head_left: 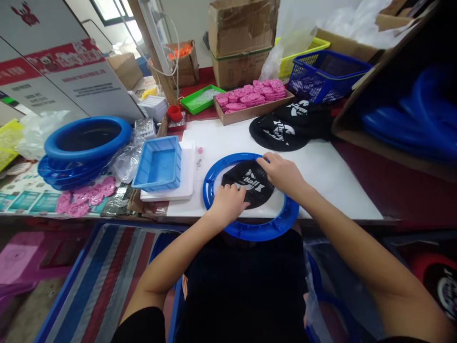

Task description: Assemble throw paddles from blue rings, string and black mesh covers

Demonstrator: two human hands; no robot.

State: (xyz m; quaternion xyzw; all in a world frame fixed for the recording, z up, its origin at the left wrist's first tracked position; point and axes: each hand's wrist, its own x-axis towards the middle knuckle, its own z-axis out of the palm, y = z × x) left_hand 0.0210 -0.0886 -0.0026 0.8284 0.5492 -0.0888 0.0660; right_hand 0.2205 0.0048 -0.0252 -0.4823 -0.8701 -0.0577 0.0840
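Note:
A blue plastic ring [266, 231] lies at the front edge of the white work surface, its near side jutting past the edge. Inside it is a round piece of black mesh fabric [262, 190] with white lettering. My left hand [228, 205] has its fingers curled on the fabric's near left part. At the ring's far right side, my right hand [282, 174] pinches the fabric's edge against the rim; its fingertips are partly hidden. More black printed fabric pieces [278, 133] lie stacked behind the ring.
Left of the ring, a light blue bin [157, 164] rests on a white scale [185, 186]. Blue rings [89, 138] are piled farther left. Behind stand a carton of pink parts [250, 97], a green tray [202, 98] and a blue basket [324, 76]. An open box [396, 95] leans in at right.

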